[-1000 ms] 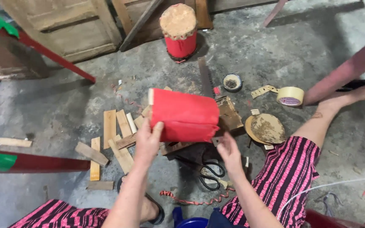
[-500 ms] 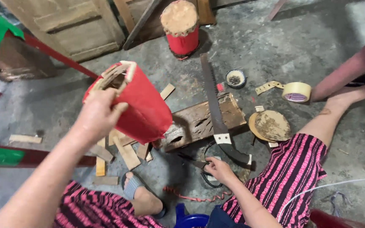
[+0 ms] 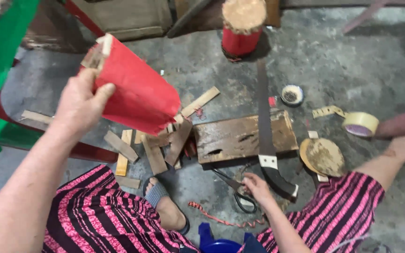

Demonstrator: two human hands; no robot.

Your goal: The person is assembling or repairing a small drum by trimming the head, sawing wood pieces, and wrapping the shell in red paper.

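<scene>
Red shade [image 3: 134, 96] is papered and gripped aloft in the left hand [image 3: 79, 100], right hand [image 3: 257, 186] fingering the scissors [image 3: 237, 192], trimming apparently left.

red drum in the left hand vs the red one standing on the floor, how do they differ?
The held red drum is tilted, off the floor, gripped by the left hand; the standing red drum is upright on the concrete. The held one shows its open wooden rim, the standing one a tan top. Both have red sides.
</scene>
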